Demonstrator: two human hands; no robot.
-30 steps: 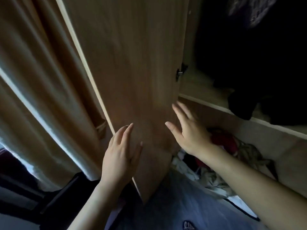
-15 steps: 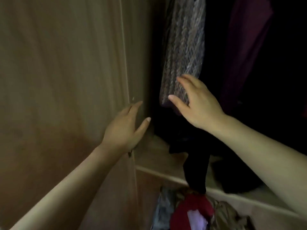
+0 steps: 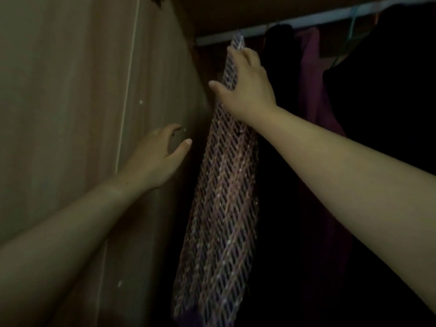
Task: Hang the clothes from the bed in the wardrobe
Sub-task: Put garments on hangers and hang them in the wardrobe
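Pink-and-grey netted knitwear (image 3: 219,185) hangs in the wardrobe (image 3: 162,86) directly under the right hand (image 3: 246,83). This hand lies on the top part of the knit, just below the rail (image 3: 295,24). Its fingers are almost straight and point up, and the thumb is spread to the left. I see no closed grip on the fabric, only contact.

The left hand (image 3: 155,159) is lower and further left, close to the inner side wall of the wardrobe. Its fingers are loosely bent and it holds nothing. Left of this hand stands the pale wooden door (image 3: 59,114).

Right of the right hand hang a maroon garment (image 3: 313,95) and a black garment (image 3: 389,114), with a teal hanger (image 3: 352,22) on the rail above them.

Half a second ago the right hand was at the lower edge of the same knit and the left hand was on the door edge. Now the right hand has climbed to the rail end of the garment and the left hand has gone inside.

The clothes from the bed are not in view and neither hand carries one. I judge that the person is making room on the rail or looking for a free hanger, so the hanging itself has not begun.
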